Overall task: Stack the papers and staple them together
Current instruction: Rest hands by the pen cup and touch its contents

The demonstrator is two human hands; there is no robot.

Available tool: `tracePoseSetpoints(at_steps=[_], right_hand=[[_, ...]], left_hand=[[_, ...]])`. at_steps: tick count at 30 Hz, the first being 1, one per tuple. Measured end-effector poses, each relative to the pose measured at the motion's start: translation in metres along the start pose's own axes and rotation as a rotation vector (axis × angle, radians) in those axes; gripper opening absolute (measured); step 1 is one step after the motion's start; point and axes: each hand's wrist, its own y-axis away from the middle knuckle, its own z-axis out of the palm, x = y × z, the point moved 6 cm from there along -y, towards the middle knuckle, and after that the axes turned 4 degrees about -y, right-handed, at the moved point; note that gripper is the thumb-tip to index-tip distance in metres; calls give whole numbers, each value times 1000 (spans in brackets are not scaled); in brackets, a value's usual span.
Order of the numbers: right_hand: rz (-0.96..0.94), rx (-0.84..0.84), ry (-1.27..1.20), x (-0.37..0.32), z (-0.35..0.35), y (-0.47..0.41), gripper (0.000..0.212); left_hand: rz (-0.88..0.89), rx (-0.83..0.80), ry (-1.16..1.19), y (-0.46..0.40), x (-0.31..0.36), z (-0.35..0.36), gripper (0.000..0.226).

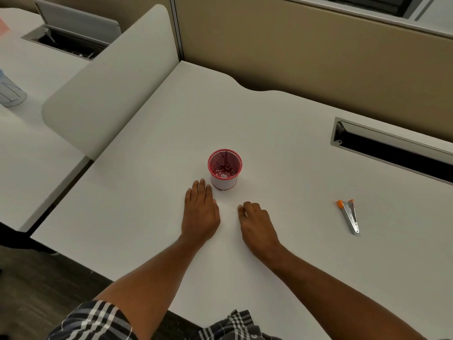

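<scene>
My left hand (pixel 201 212) lies flat on the white desk (pixel 282 133), palm down, fingers straight and close together, just left of and below a red mesh cup (pixel 224 169). My right hand (pixel 257 224) rests beside it with fingers curled under and fingertips on the desk; nothing shows in its grasp. A small silver stapler (pixel 350 215) with orange ends lies on the desk well to the right, apart from both hands. I cannot tell any paper sheets apart from the white desk surface.
The red cup has a white lower wall and small white bits inside. A cable slot (pixel 392 148) opens at the back right. A rounded white divider (pixel 110 77) stands on the left, with a neighbouring desk beyond it. A beige partition (pixel 306 50) runs behind.
</scene>
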Motion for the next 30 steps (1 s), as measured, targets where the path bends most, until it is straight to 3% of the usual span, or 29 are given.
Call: tracePoseSetpoints(at_steps=[4,7,12,14,18,21,23,26,30], right_hand=[[252,74,-339,26,-9,-5,18],[278,75,-379,35,-11,-10,39],[226,55,-355,29,-4,-9,22],[138,71,-261,18,-4,-7,20],[-36,-27,75,2,9,-2,50],[-94,-38,181,1,12,-5,55],[-77,1,59,6,7,-8,48],[171,77,-357,28,-4,-11,21],[295,117,-490,44,-8,-12,13]], left_hand=[[1,-5,-1,0,1,0,54],[1,-9,-3,0,1,0,53],[4,-5,0,0,1,-2,52],[4,-3,2,1,1,-2,52],[4,-1,8,1,1,-2,52],[-2,-2,16,1,1,-2,52],[-3,-1,13,0,0,-2,52],[1,9,16,1,1,-3,53],[4,6,1,1,1,-1,54]])
